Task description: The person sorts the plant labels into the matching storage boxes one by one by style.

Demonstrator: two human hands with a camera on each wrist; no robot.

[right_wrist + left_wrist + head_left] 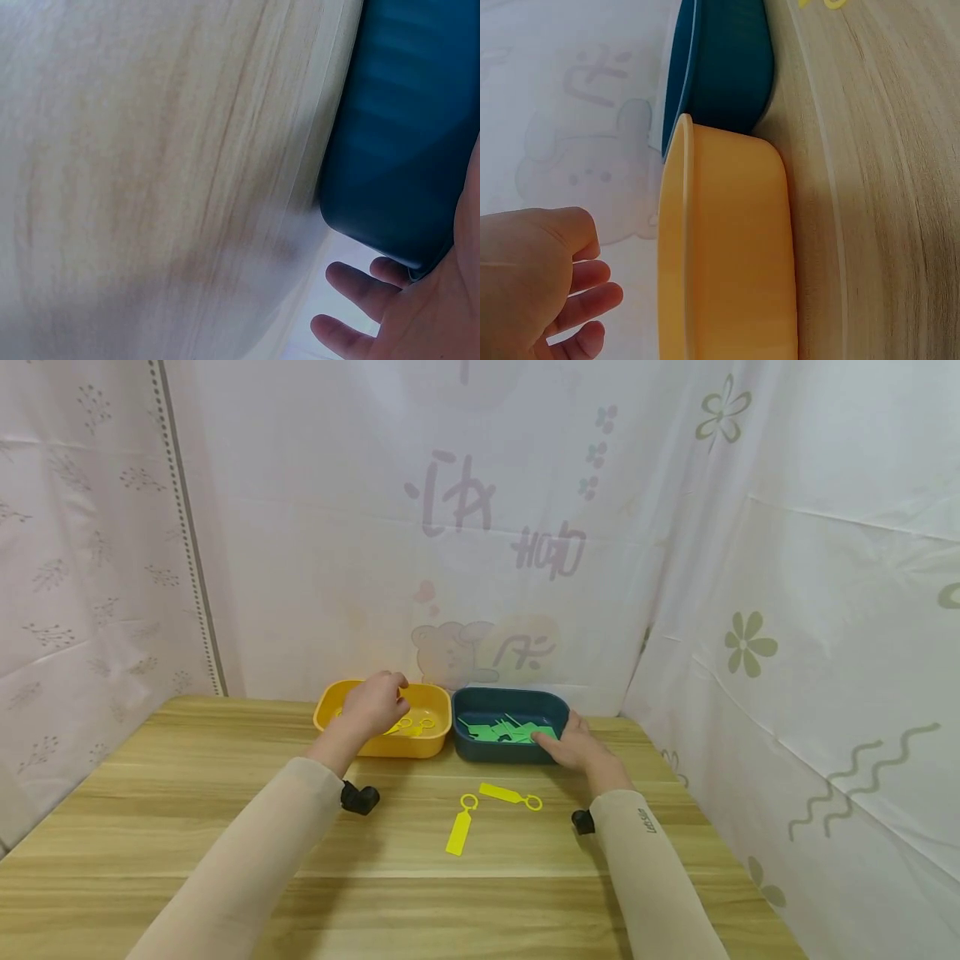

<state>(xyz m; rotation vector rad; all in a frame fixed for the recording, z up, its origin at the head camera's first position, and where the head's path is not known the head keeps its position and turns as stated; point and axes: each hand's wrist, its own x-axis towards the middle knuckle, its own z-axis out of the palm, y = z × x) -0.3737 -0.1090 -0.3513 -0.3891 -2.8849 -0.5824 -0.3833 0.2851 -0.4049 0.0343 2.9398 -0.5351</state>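
My left hand (pixel 372 703) hovers over the yellow bin (pixel 427 747), its fingers loosely bent with nothing visible between them. In the left wrist view the left hand (pixel 536 281) is beside the bin's rim. Several yellow tags with ring ends (pixel 415 727) lie inside that bin. My right hand (pixel 576 747) is at the right end of the dark blue bin (pixel 510 697), thumb over the rim. The right wrist view shows its fingers (pixel 360 289) spread loosely past the bin's corner. Green tags (pixel 510 731) are heaped in the blue bin.
Two flat yellow ring tags lie on the wooden table (pixel 390 893) before the bins: one upright tag (pixel 460 828) and one sideways tag (pixel 504 793). The bins stand side by side near the back edge. A patterned curtain (pixel 300 527) hangs behind and at both sides.
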